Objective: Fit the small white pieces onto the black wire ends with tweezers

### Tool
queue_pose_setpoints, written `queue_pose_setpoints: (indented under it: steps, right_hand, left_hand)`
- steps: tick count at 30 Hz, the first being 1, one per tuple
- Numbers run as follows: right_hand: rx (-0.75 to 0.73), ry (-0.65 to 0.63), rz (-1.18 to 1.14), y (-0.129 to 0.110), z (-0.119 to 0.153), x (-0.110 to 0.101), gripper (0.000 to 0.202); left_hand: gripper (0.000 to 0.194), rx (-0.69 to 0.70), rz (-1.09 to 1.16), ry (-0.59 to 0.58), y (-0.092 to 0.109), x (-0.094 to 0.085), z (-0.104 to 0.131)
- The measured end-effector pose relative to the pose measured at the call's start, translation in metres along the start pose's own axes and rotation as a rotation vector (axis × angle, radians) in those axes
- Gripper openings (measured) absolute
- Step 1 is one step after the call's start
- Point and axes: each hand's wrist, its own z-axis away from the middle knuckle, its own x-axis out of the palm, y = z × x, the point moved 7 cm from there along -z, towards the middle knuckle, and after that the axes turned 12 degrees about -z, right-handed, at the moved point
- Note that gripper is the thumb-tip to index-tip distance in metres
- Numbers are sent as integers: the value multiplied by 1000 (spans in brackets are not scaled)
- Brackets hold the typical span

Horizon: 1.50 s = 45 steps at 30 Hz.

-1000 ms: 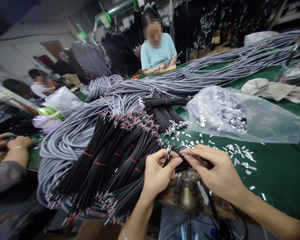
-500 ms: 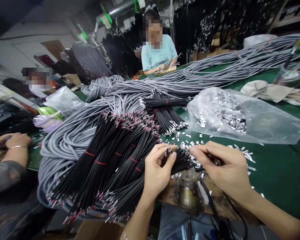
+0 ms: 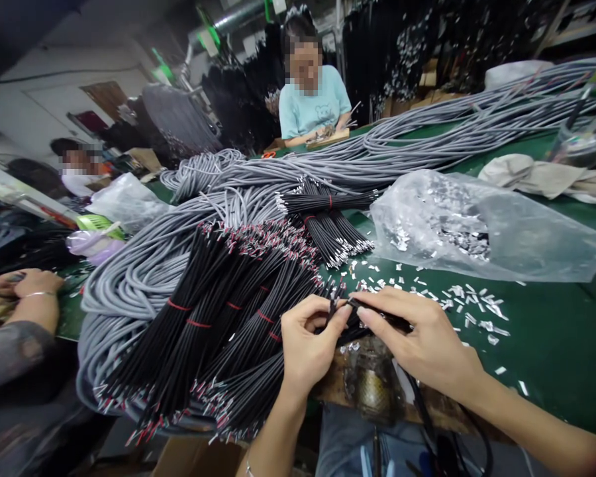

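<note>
My left hand [image 3: 310, 341] is closed, thumb against forefinger, round a short black cable [image 3: 333, 306] whose end sticks up. Right beside it, my right hand [image 3: 420, 338] grips a slim dark object [image 3: 385, 317] that lies along its fingers; its kind is hard to make out. The fingertips of both hands meet at the cable end. Under them stands a wooden block [image 3: 434, 404] with a wrapped, brass-coloured lump [image 3: 375, 391] on it. To the left lie black cable bundles [image 3: 179, 331] with red ties and red and white wire ends.
Long grey cables [image 3: 129, 285] are heaped behind and left of the bundles. Small silvery pieces [image 3: 477, 301] are strewn over the green table [image 3: 551, 344]. A clear plastic bag [image 3: 526, 245] holds more of them. One co-worker [image 3: 315, 106] sits opposite; another's hands [image 3: 34, 288] are at far left.
My right hand has moved left, its fingertips now up against my left hand at the cable end. The dark object in it now points toward the left hand. My left hand has hardly shifted.
</note>
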Motion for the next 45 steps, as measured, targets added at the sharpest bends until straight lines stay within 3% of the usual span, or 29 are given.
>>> queue_pose_setpoints:
  steps: [6, 13, 16, 23, 26, 32, 39, 42, 45]
  right_hand:
    - [-5, -2, -13, -1, 0, 0, 21]
    - [-2, 0, -52, -5, -1, -2, 19]
    - [2, 35, -62, -6, -2, -5, 19]
    - [99, 121, -153, 3, 0, -11, 12]
    - [78, 124, -132, 2, 1, -10, 9]
    - [-48, 84, -76, -3, 2, -7, 17]
    - [43, 34, -19, 2, -1, -5, 13]
    - [39, 98, 26, 0, -3, -11, 13]
    - [9, 227, 60, -5, -2, -23, 15]
  left_hand:
    - [13, -4, 10, 14, -3, -2, -1]
    - [22, -59, 123, -201, -5, 9, -2]
    - [28, -56, 144, -236, -6, 11, -3]
    - [27, -70, 17, -270, -5, 17, 2]
    - [13, -90, 16, -215, -4, 15, 2]
    - [12, -174, 77, -198, -9, 16, 0]
    - [27, -80, 62, -376, -7, 22, 5]
    - [31, -82, 69, -472, -5, 27, 7]
    - [22, -91, 89, -327, -4, 19, 1]
